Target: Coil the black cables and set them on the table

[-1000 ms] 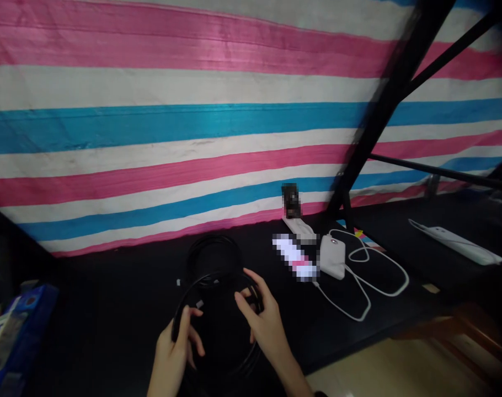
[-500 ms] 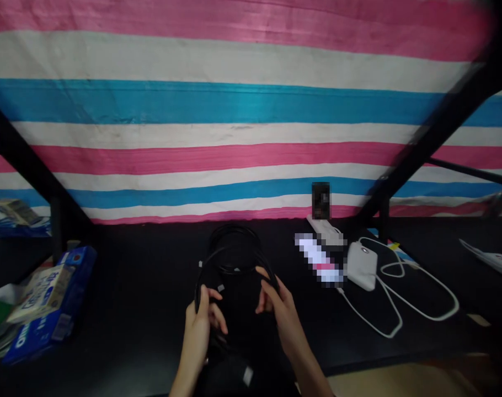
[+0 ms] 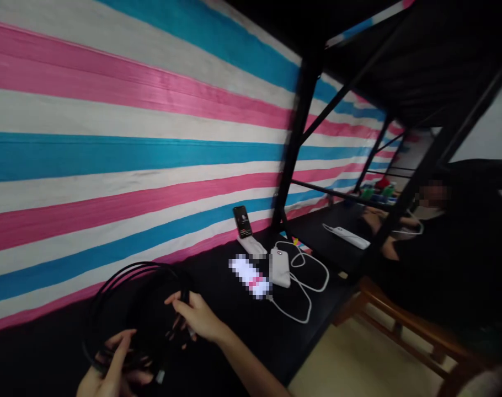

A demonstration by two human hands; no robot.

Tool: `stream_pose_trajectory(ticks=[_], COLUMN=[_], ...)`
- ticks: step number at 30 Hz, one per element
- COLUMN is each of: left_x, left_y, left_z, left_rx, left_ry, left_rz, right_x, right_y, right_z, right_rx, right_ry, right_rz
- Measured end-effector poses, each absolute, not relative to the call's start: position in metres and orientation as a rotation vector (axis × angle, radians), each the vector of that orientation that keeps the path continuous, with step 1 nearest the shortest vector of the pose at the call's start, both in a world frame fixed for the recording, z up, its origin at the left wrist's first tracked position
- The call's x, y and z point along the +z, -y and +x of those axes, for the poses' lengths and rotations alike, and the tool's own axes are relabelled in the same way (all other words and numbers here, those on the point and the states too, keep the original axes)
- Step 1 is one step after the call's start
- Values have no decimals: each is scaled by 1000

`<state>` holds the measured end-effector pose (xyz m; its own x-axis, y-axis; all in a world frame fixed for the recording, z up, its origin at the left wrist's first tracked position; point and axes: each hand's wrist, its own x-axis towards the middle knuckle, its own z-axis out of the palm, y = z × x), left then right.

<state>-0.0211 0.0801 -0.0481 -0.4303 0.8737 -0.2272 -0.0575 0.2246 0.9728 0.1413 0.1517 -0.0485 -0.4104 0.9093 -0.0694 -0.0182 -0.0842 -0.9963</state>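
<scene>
While black cable coil (image 3: 129, 268) is held between both hands over near left part of black table (image 3: 251, 331), arranging of loops is judged in hand. Near left side grasped by left hand (image 3: 112, 366); right side pinched by right hand (image 3: 196, 315). White connector (image 3: 160, 377) seen just beside left hand. For next move, loops would need to be kept together. Compared with earlier frame: view swung right, blue packet lost at left, person (image 3: 449, 270) brought in at right.
</scene>
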Motion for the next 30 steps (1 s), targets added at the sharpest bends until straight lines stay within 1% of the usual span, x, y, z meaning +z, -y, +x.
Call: stream_pose_trajectory(ticks=[2,6,9,12,14,18,22,27,30], left_x=[-50,-49,-52,-62,-70,-81,-85,-95,-100], left_y=[-92,-112,-115,-110,-108,-109,-114,-121,-123], left_z=[-21,-23,-32,-41,-44,-46,-47,-49,-52], left_rx=[1353,1400,1304,1166,1139,1295,1331,1286,1257], left_ry=[-1651,-1786,-1876,-1998,-2067,-2141,-2266,-2235,-2171], left_rz=[883,932,963,1043,1135,1169,1155,1355,1433], right_x=[-48,-54,-63,-73,-77,-80,-79,-80,-86], right_y=[-172,-190,-194,-198,-200,-203,-204,-203,-204], right_z=[144,148,153,157,158,158,159,163,164], right_rx=[1511,1474,1351,1288,1247,1148,1005,737,686], right_ry=[1454,1465,1519,1548,1562,1589,1648,1731,1758], right_rz=[-1014,-1065,-1163,-1194,-1218,-1264,-1310,-1366,-1406])
